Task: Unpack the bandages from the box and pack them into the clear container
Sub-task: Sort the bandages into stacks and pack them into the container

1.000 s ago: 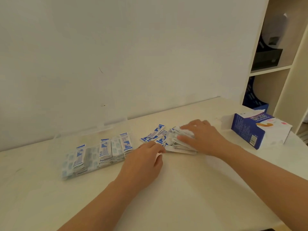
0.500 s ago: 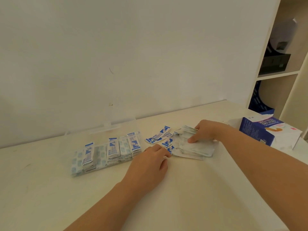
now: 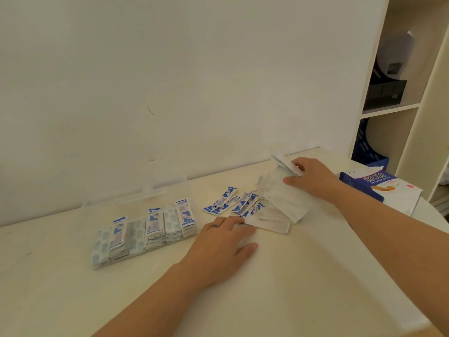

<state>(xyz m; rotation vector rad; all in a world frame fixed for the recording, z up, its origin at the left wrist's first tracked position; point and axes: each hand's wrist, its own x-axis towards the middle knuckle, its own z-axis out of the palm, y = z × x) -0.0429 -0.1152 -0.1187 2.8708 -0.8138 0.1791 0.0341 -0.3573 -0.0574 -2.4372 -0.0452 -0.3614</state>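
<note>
A clear container (image 3: 136, 205) with its lid raised stands on the table at the left, holding rows of blue-and-white bandages (image 3: 155, 224). Loose blue-and-white bandages (image 3: 230, 203) lie scattered to its right, beside a heap of white wrapped bandages (image 3: 281, 205). My right hand (image 3: 311, 178) grips the far top of that white heap and lifts some strips off it. My left hand (image 3: 221, 249) rests flat on the table, fingertips touching the near edge of the loose pile. The blue and white bandage box (image 3: 379, 188) lies open at the right.
The pale table (image 3: 291, 288) meets a white wall at the back. A shelf unit (image 3: 398, 110) stands at the right with a dark bin and blue file holder in it. The table edge curves away beyond the box.
My right hand has moved back and up, raising white bandages off the heap. My left hand has flattened and stays by the pile. The view has shifted slightly left.
</note>
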